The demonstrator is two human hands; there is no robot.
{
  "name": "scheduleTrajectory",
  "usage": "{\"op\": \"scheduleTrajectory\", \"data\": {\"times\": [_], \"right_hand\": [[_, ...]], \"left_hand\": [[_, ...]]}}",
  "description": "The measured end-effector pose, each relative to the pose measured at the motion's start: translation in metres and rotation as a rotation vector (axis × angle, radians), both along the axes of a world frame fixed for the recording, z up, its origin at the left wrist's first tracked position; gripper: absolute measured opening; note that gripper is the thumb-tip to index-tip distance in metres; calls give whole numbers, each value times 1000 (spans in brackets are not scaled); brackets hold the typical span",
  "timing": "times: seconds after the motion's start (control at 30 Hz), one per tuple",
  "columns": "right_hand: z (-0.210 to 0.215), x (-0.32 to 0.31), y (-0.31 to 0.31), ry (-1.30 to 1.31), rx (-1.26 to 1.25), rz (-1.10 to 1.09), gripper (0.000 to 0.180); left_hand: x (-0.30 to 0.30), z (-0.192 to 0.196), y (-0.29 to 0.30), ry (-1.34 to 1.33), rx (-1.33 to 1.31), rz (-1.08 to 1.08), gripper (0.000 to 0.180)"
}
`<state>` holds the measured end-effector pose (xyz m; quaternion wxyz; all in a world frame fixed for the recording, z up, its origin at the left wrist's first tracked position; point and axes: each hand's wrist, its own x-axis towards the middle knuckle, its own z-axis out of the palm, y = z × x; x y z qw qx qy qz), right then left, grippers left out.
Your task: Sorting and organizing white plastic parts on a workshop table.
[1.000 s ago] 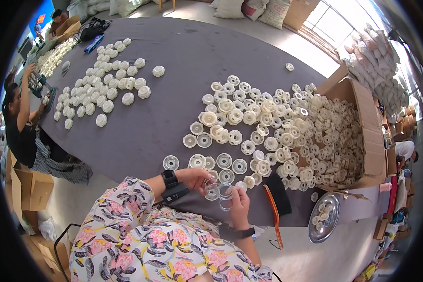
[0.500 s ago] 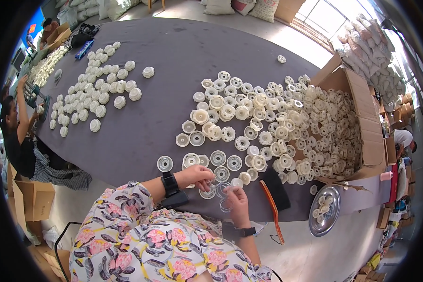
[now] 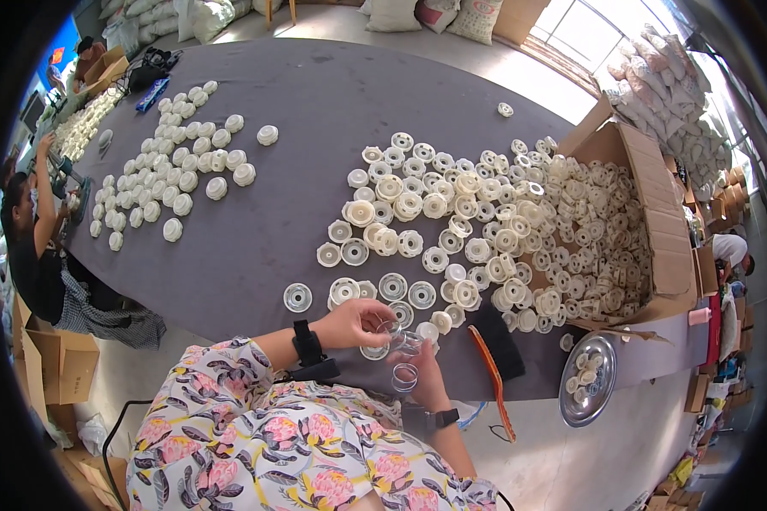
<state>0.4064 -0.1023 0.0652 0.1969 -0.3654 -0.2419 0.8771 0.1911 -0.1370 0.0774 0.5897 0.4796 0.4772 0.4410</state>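
A wide grey table stretches out in front of both your hands and well beyond them. On it, to the right of your right hand and farther off, a big cardboard box lies open toward you, with white wheels spilling from its mouth. Well to the left of your left hand, a person in a dark top is at the table's edge with an arm raised. Right of your right hand, past the dark cloth, is a shiny metal tray with a few pale pieces in it. The dark cloth lies nearer that hand, an orange strip along its near side.

Your left hand is curled nearly closed, thumb and fingertips pinching a clear ring. Your right hand, partly blurred, is half closed around more clear rings; one hangs just below its fingers, toward you. The rings sit between your two hands, just above the table's near edge.

White caps are grouped far beyond your left hand, to its left. The loose white wheels spread ahead of your right hand, several silver-faced ones just beyond your left fingers.
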Motion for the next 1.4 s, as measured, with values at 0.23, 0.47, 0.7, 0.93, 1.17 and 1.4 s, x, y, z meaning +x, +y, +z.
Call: {"op": "scheduleTrajectory", "data": {"times": [0.23, 0.47, 0.7, 0.93, 1.17, 1.4], "right_hand": [[-1, -11, -8, -228, 375, -157, 17], [3, -16, -17, -448, 875, -36, 13], [4, -22, -23, -718, 1044, 70, 17], [-14, -7, -27, -712, 856, 117, 21], [-23, 10, -23, -629, 620, -4, 16], [-23, 16, -19, -488, 478, -110, 16]], "left_hand": [[1, 5, -7, 295, 60, 119, 31], [6, -14, -10, -277, -388, 313, 36], [22, -32, -8, -554, -334, 439, 33], [-9, -39, 22, -125, -148, 530, 33], [-80, -102, 58, 945, 18, 576, 43], [-58, -82, 69, 958, 204, 483, 44]]}}
